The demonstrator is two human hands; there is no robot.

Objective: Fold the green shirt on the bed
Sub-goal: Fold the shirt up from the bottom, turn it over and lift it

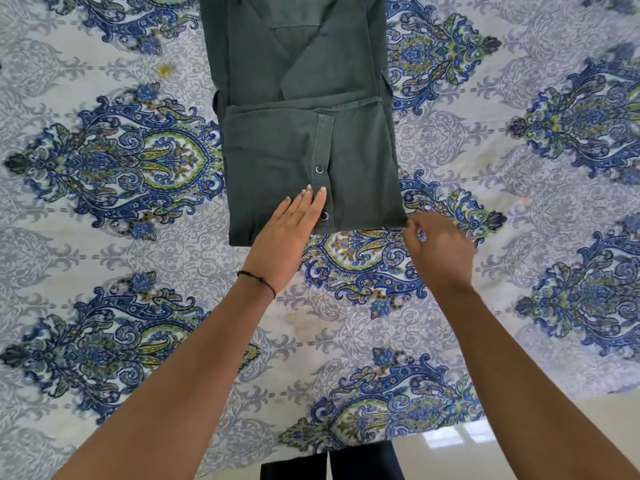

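The dark green shirt (298, 98) lies on the bed as a long narrow strip running away from me, its sides folded in. Its near end is folded up over the strip, making a doubled panel with the snap-button placket on top. My left hand (291, 230) rests flat on that panel with straight fingers beside the snaps. My right hand (440, 247) pinches the panel's near right corner with curled fingers, right at the fabric's edge.
The bed is covered by a white sheet (138, 237) with blue, green and grey paisley print, spreading wide on both sides of the shirt. Its near edge runs along the bottom right, where a glossy pale floor (519, 441) and my dark trousers show.
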